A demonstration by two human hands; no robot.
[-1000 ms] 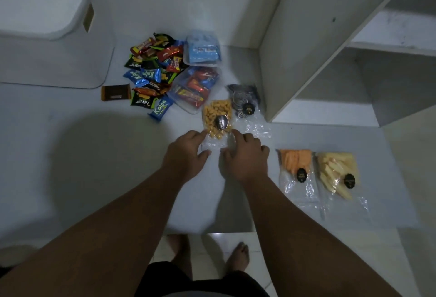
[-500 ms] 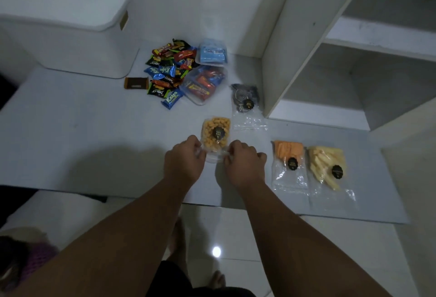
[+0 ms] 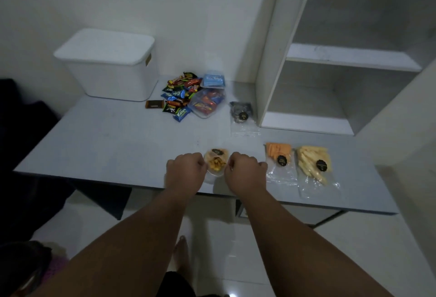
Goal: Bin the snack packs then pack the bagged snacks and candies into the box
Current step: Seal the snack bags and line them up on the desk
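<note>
At the near edge of the desk, our left grip and right grip are both clenched on the small clear bag of golden snacks, one pinching each side. The bag sits between our fists, tipped up off the surface. Whether its bottom touches the desk we cannot tell.

We judge that this is the packing step, starting with the nearest bag, though the loose packs farther back are not yet put away. The next move calls for carrying the bag well across to the far left. One grip must also come free, since the container's lid is on.

Counting outward, just to the right of our hands lie two more clear bags flat on the desk, the orange snack bag and the yellow stick bag, side by side. Farther back, near the foot of the shelf unit, lies a fourth stickered bag, the dark snack bag. That makes four bagged snacks.

Beyond these we count one clear candy bag of red and blue wrappers and one blue pack behind it. Touching the candy bag on its left is one heap of loose snack packs, too jumbled to count. One brown pack lies apart.

Farthest off stands one white lidded box. It is the only container we see.
</note>
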